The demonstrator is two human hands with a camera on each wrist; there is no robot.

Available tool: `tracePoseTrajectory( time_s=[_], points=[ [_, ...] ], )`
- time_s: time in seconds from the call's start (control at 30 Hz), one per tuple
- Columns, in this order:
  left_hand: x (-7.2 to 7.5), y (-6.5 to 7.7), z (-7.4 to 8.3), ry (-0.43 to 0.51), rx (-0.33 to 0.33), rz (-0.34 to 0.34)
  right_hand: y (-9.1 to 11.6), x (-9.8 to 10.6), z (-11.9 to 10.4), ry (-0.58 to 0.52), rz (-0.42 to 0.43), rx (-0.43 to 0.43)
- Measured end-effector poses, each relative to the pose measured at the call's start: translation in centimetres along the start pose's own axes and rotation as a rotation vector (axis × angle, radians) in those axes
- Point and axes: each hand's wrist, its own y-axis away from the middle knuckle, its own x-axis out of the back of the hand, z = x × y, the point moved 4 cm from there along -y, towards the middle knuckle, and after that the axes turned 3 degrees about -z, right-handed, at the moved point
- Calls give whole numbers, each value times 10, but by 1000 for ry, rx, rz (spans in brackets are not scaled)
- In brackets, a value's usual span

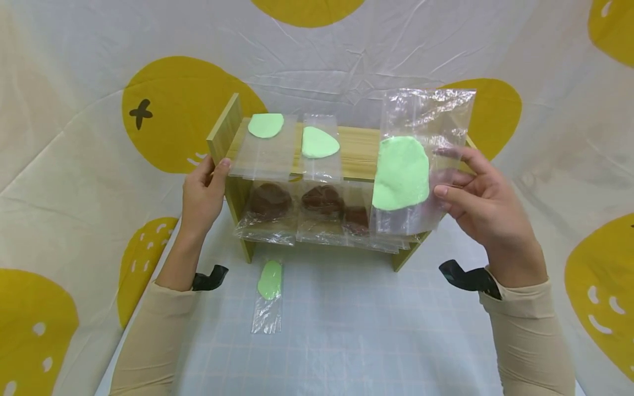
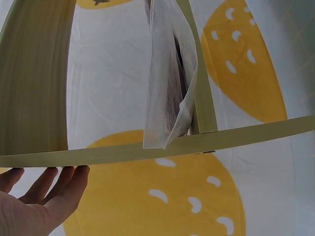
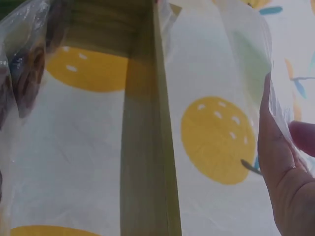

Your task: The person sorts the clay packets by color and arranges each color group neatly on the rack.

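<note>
My right hand point(image 1: 482, 201) pinches the edge of a clear plastic zip bag point(image 1: 421, 113) with a large flat pale-green piece point(image 1: 401, 173) inside, in front of the shelf's right end. In the right wrist view, thumb and fingers meet on the bag's rim. My left hand point(image 1: 204, 187) touches the left side panel of a small wooden shelf point(image 1: 359, 146); in the left wrist view its fingertips point(image 2: 81, 169) rest against the panel's outer face. Two bags with pale-green pieces point(image 1: 266, 125) point(image 1: 319, 143) lie on the shelf's upper board.
Several bags with dark brown pieces point(image 1: 269, 202) lean along the shelf's lower level. A narrow bag with a green piece point(image 1: 269, 280) lies on the pale checked tabletop point(image 1: 356, 330) before the shelf. White cloth with yellow patterns point(image 1: 317, 55) hangs behind.
</note>
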Motion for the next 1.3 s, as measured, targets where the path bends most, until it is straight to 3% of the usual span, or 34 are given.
tracePoseTrajectory(
  time_s=[0.2,0.53,0.97,1.13,1.3],
  points=[
    [1,0,-1,-6,-3,2,-27,8,-3,-18,173,-59],
    [1,1,-1,8,-5,1,-64,31,12,-12,396,-246],
    [1,1,-2,6,6,7,-77,46,45,88,431,-434],
    [2,1,-2,-1,-6,11,-76,46,49,137,414,-479],
    [2,0,-2,-2,-4,9,-75,45,45,266,415,-500]
  ],
)
